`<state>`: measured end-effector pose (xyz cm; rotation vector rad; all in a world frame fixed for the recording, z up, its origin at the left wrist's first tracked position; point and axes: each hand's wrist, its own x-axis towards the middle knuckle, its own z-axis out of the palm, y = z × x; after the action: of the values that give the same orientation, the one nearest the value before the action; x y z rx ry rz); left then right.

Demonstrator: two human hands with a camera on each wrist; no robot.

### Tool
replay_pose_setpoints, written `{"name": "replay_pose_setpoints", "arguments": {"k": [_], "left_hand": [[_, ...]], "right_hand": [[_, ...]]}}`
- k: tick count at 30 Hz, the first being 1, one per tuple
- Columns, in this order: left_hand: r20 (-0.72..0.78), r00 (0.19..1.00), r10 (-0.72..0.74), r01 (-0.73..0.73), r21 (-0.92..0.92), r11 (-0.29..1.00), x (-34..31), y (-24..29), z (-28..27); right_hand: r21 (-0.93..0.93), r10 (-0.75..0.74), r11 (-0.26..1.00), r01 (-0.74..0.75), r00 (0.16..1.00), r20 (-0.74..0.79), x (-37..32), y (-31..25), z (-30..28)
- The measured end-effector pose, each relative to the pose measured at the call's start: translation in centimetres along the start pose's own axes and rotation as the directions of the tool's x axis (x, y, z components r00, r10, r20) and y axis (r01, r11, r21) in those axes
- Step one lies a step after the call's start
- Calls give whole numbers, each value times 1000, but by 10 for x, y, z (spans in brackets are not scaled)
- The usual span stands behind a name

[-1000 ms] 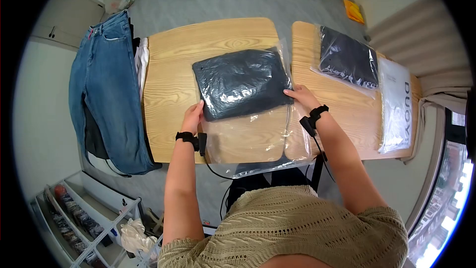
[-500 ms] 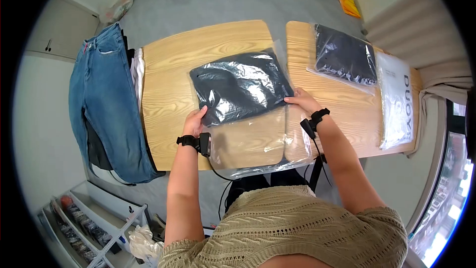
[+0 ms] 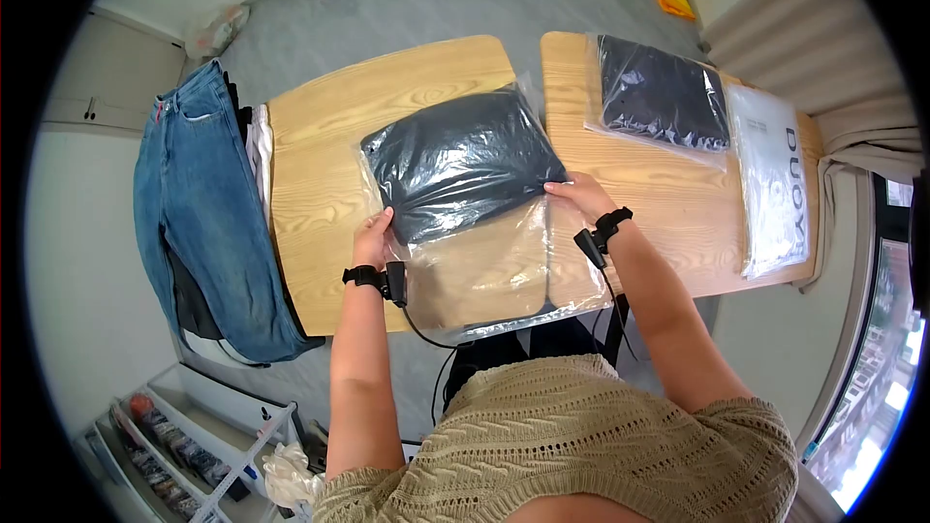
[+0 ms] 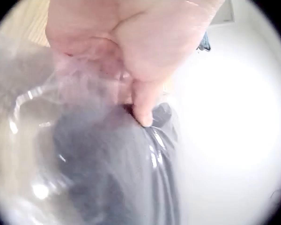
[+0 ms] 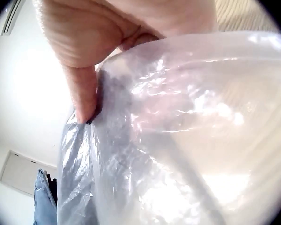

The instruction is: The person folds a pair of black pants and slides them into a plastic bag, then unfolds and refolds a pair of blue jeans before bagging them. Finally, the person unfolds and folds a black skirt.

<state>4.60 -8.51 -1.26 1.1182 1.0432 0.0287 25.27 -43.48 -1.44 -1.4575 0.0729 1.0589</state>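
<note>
A dark folded garment [image 3: 455, 155] lies inside a clear plastic bag [image 3: 475, 276], whose loose end hangs toward the person over the table's near edge. My left hand [image 3: 373, 235] pinches the bagged garment at its near left corner, thumb on top. At the near right corner my right hand [image 3: 583, 196] grips it the same way. In the left wrist view the thumb [image 4: 144, 110] presses on the dark cloth through the film. The right wrist view shows the other thumb [image 5: 82, 96] on the bag, with the fingers behind the film.
Two wooden tables [image 3: 320, 194] stand side by side. On the right one lie another bagged dark garment [image 3: 664, 97] and a stack of clear bags printed DUOY [image 3: 770, 184]. Jeans [image 3: 208, 203] lie at the left edge. A divided bin [image 3: 184, 455] stands lower left.
Both hands keep hold of the bagged garment; its far edge has tilted and shifted slightly left in view. The head view has shifted a little too.
</note>
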Motion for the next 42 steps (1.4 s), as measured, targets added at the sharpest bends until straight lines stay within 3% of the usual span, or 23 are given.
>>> {"name": "replay_pose_setpoints", "arguments": {"k": [3,4,7,9,13,15,16,17,18,19,20,21,23,25,26,29,30,34,37,39,40,41,42], "left_hand": [[-42,991,-129,135,197,971,-20,7,-1],[91,981,-171,150,206,967,-13,-6,-13],[242,956,-163,81,318,945,-42,-23,-19],[259,934,-245,146,347,926,-54,-42,-32],[314,887,-338,217,362,907,-70,-71,-73],[196,930,-312,253,277,927,-91,-65,-80],[96,995,24,-80,643,762,-95,-72,-81],[95,995,19,-76,641,764,-95,-73,-83],[198,900,389,-353,854,381,-102,-65,-79],[415,666,619,-435,891,-130,-104,-64,-78],[545,620,564,-443,837,-320,-96,-69,-81],[541,631,556,-444,840,-313,-93,-68,-77],[792,509,337,-601,607,-520,-87,-57,-65],[826,496,267,-626,553,-549,-75,-59,-60],[865,456,211,-670,489,-559,-68,-60,-58],[904,402,146,-708,407,-577,-56,-56,-50],[891,422,169,-733,445,-514,-50,-57,-49],[862,462,207,-765,506,-399,-46,-54,-45],[833,505,226,-780,552,-294,-51,-47,-38],[814,524,252,-785,576,-227,-55,-43,-35],[770,563,299,-800,599,-38,-59,-41,-36],[721,607,335,-790,594,152,-63,-38,-37],[720,604,342,-791,594,144,-64,-39,-42]], "right_hand": [[3,20,1000,-20,1000,-2,-9,4,-8],[-116,66,990,-75,994,-85,-20,-1,-8],[-40,106,993,-111,989,-103,-30,15,-19],[-71,120,989,-128,987,-104,-40,24,-28],[-177,132,978,-115,987,89,-74,20,-51],[-273,196,943,-188,981,4,-85,13,-63],[-275,200,942,-192,980,3,-86,14,-70],[-750,-236,645,147,972,-13,-87,15,-75],[-960,-566,42,278,798,207,-88,18,-77],[-960,-555,45,278,806,207,-88,12,-70],[-925,-483,-199,323,789,379,-83,4,-63],[-827,-370,-424,369,763,530,-77,-1,-56],[-769,-316,-496,403,741,592,-61,4,-51],[-594,-252,-626,505,590,767,-52,-2,-41],[-561,-231,-673,481,584,778,-49,-2,-38],[-475,-78,-705,526,609,789,-48,-15,-28],[-546,-97,-583,602,615,782,-35,-6,-35],[-595,-69,-533,601,670,739,-28,2,-42],[-664,-153,-370,649,663,733,-34,2,-36],[-753,-142,-154,639,740,657,-39,-3,-35],[-752,-146,-158,640,738,659,-43,-2,-35],[-800,-191,73,596,795,575,-46,-1,-36],[-795,-212,303,526,850,482,-49,0,-37]]}}
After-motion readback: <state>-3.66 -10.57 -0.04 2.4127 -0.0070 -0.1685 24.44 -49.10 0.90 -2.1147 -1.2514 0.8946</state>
